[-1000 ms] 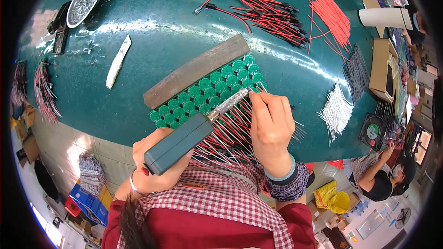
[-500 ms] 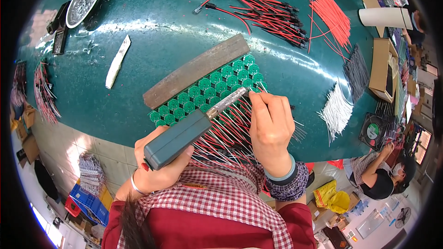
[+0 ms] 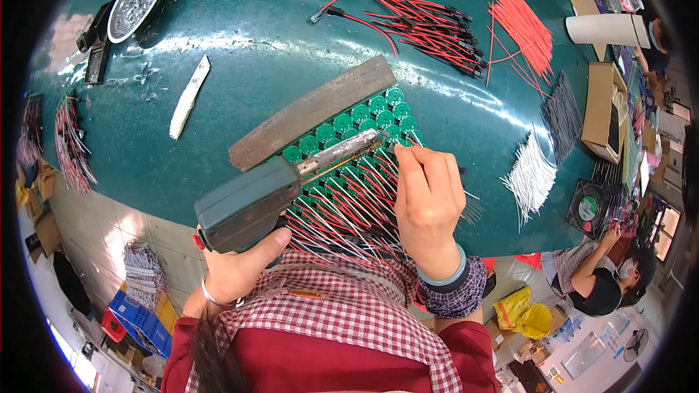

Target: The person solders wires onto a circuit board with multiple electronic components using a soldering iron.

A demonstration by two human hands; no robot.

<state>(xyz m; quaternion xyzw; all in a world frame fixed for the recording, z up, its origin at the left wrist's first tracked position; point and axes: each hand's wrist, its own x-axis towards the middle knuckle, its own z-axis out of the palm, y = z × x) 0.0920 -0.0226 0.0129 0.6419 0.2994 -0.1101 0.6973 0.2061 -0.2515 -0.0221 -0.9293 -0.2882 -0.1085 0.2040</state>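
Note:
My left hand (image 3: 244,266) is wrapped round the grip of a dark green soldering gun (image 3: 251,196). Its metal barrel slants up to the right over a panel of small round green circuit boards (image 3: 400,110), the tip just left of my right fingers. My right hand (image 3: 429,200) is closed in a pinch at the panel's right side, on what looks like a thin wire end mostly hidden by the fingertips. Many red and white wires (image 3: 349,225) run from the boards toward my apron. A flat brown bar (image 3: 313,113) lies along the panel's far edge.
Farther back lie red wires with black connectors (image 3: 429,25) and loose red wires (image 3: 523,25). To the right are black wires (image 3: 562,116), white wires (image 3: 530,175) and a small fan (image 3: 588,207). A metal dish (image 3: 136,1) and white strip (image 3: 191,98) sit left. A co-worker (image 3: 604,280) is at right.
The soldering gun has moved left and slightly down with my left hand, its tip drawing back from my right fingertips. My right hand stays in place.

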